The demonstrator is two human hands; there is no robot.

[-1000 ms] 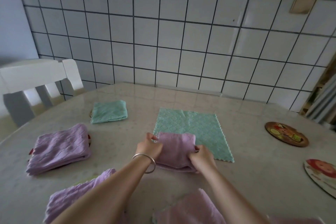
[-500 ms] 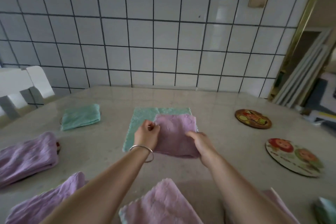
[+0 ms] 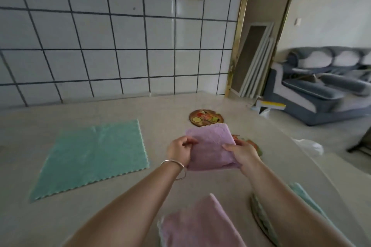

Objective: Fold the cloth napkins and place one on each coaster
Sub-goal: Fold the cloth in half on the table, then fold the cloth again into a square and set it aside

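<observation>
White tiled wall point(image 3: 112, 46) with dark grout, brass-edged doorway point(image 3: 239, 32), grey-blue sofa point(image 3: 321, 82) beyond.

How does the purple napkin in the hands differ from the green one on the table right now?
The purple napkin is folded into a compact square; the green napkin lies unfolded and looks far larger. The purple one is gripped by the left hand and right hand in front of a coaster; the green one lies flat on the table, untouched. Both look like soft, fuzzy cloth.
</observation>
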